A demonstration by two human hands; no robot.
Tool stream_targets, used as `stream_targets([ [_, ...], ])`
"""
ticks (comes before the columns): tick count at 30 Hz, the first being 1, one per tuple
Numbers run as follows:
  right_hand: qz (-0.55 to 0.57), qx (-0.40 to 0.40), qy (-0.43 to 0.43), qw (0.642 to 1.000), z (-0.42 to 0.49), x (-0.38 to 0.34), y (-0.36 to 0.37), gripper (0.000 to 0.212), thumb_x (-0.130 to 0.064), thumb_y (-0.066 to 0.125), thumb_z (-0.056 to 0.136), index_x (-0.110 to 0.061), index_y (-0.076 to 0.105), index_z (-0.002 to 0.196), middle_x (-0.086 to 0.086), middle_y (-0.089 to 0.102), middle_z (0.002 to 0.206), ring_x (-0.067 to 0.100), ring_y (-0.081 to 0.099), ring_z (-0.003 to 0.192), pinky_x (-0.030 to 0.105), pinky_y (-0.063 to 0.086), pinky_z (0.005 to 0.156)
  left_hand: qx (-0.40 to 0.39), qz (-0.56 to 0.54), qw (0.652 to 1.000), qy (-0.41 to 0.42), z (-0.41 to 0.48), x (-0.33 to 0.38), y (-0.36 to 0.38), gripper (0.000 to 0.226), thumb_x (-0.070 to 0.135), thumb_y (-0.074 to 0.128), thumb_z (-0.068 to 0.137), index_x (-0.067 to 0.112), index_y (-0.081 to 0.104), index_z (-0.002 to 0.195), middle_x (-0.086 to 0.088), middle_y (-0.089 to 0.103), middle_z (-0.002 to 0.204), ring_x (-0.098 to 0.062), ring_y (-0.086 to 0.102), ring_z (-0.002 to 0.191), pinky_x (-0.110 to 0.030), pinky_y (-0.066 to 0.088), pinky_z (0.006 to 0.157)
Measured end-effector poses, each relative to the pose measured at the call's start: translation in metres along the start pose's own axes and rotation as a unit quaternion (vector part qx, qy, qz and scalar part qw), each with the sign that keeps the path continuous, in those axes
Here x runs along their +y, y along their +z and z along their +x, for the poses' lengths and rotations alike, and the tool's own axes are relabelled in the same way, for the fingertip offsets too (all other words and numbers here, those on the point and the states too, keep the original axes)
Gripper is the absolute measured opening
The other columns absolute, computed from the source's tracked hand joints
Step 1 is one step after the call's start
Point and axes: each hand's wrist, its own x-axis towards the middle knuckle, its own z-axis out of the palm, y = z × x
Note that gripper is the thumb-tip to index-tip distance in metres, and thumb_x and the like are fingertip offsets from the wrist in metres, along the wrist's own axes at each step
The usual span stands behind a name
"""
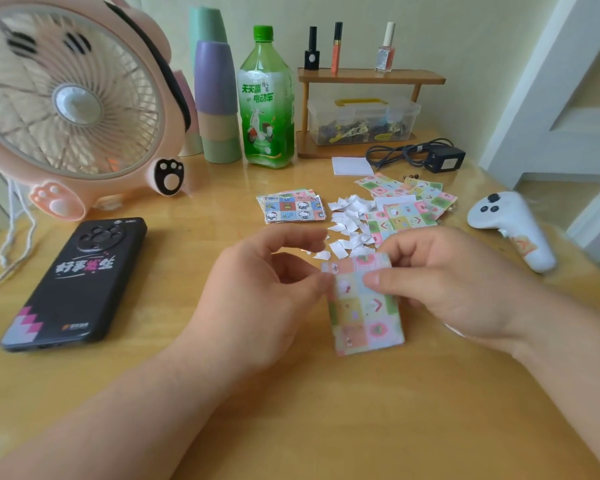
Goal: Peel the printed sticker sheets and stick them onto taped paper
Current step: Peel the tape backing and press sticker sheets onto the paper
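Two bare hands meet over the pale wooden table (pixel 326 420), both gripping one small pastel patchwork-printed sticker sheet (pixel 366 317) near the middle of the view. The left hand (pixel 257 292) pinches the sheet's upper left edge between thumb and forefinger, its other fingers loosely curled above. The right hand (pixel 451 289) pinches the upper right part, thumb pressed flat on the printed face and fingers tucked behind. The sheet is blurred, so whether a layer is lifting at the pinched corner cannot be told, nor whether its lower edge touches the table. Just beyond the hands lies a scatter of torn white backing scraps (pixel 347 220). To the left of the scraps sits a neat stack of cartoon-printed sticker sheets (pixel 293 206), and to their right a fanned pile of green and pink printed sheets (pixel 411 206). A black phone with a pink stepped pattern (pixel 77 282) lies face down well left of the hands, and a white handheld controller (pixel 513 226) lies at the right.
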Motion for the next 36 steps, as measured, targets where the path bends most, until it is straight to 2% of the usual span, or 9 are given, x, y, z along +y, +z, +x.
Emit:
stream_targets([
  [4,0.180,0.025,0.024,0.983,-0.004,0.002,0.007,0.022,-0.021,0.077,0.075,-0.002,0.064,0.075,0.017,0.062,0.082,0.027,0.054,0.079,0.041,0.039,0.077,0.023,-0.104,0.994,-0.002,-0.004,0.005,0.001,0.040,0.005,0.090,0.072,0.024,0.073,0.103,0.000,0.078,0.085,-0.049,0.067,0.085,-0.060,0.054,0.087],
  [8,0.237,-0.020,0.061,0.969,-0.010,-0.003,0.008,0.034,-0.014,0.076,0.077,0.012,0.067,0.097,0.033,0.071,0.101,0.046,0.069,0.091,0.045,0.050,0.079,0.006,-0.160,0.987,0.007,-0.006,0.004,0.005,0.042,0.000,0.084,0.070,0.016,0.073,0.107,0.002,0.078,0.092,-0.020,0.070,0.073,-0.041,0.061,0.083],
  [11,0.265,-0.086,0.093,0.956,-0.013,-0.011,0.005,0.046,-0.004,0.072,0.072,0.024,0.059,0.104,0.038,0.068,0.100,0.039,0.073,0.082,0.039,0.059,0.069,-0.022,-0.232,0.972,0.012,-0.006,0.002,0.004,0.043,-0.005,0.085,0.064,0.013,0.078,0.102,-0.003,0.077,0.101,-0.016,0.069,0.069,-0.019,0.053,0.066],
  [14,0.296,-0.093,0.103,0.945,-0.014,-0.012,0.003,0.023,-0.006,0.065,0.070,0.009,0.075,0.084,0.027,0.074,0.090,0.031,0.074,0.076,0.037,0.061,0.067,-0.069,-0.308,0.949,0.016,-0.005,-0.001,0.002,0.039,-0.007,0.074,0.066,0.014,0.081,0.098,-0.009,0.075,0.103,-0.022,0.070,0.073,-0.026,0.055,0.070],
  [16,0.303,-0.083,0.092,0.945,-0.012,-0.006,0.003,0.029,-0.007,0.059,0.084,0.011,0.071,0.103,0.022,0.074,0.102,0.037,0.071,0.088,0.055,0.055,0.089,-0.098,-0.331,0.938,0.018,-0.005,-0.003,0.002,0.044,-0.006,0.075,0.059,0.011,0.080,0.100,-0.012,0.074,0.103,-0.025,0.070,0.076,-0.032,0.056,0.074],
  [18,0.299,-0.045,0.074,0.950,-0.011,-0.001,0.004,0.025,-0.011,0.051,0.097,0.009,0.066,0.104,0.019,0.071,0.095,0.035,0.068,0.082,0.064,0.048,0.095,-0.108,-0.328,0.938,0.027,-0.006,-0.005,0.002,0.048,-0.003,0.070,0.057,0.009,0.079,0.103,-0.014,0.074,0.104,-0.031,0.069,0.084,-0.037,0.056,0.081],
  [21,0.298,-0.026,0.062,0.952,-0.012,0.000,0.006,0.025,-0.013,0.051,0.100,-0.008,0.071,0.086,0.016,0.069,0.086,0.029,0.067,0.071,0.051,0.053,0.082,-0.099,-0.298,0.948,0.045,-0.006,-0.007,0.005,0.047,-0.016,0.063,0.067,0.010,0.079,0.104,-0.012,0.075,0.102,-0.032,0.068,0.089,-0.042,0.056,0.087],
  [29,0.300,-0.037,0.052,0.952,-0.013,0.003,0.008,0.026,-0.014,0.052,0.099,-0.013,0.072,0.083,0.013,0.070,0.085,0.025,0.067,0.070,0.043,0.054,0.076,-0.070,-0.233,0.967,0.074,-0.009,-0.003,0.007,0.026,0.001,0.076,0.073,0.009,0.077,0.098,-0.008,0.078,0.097,-0.019,0.072,0.085,-0.029,0.059,0.082],
  [36,0.314,-0.066,0.039,0.946,-0.013,0.005,0.008,0.028,-0.014,0.049,0.101,-0.014,0.072,0.084,0.013,0.070,0.087,0.025,0.068,0.071,0.036,0.058,0.068,-0.053,-0.167,0.976,0.128,-0.009,-0.004,0.006,0.024,0.023,0.079,0.073,0.020,0.079,0.097,-0.004,0.074,0.104,-0.045,0.066,0.097,-0.056,0.056,0.093],
])
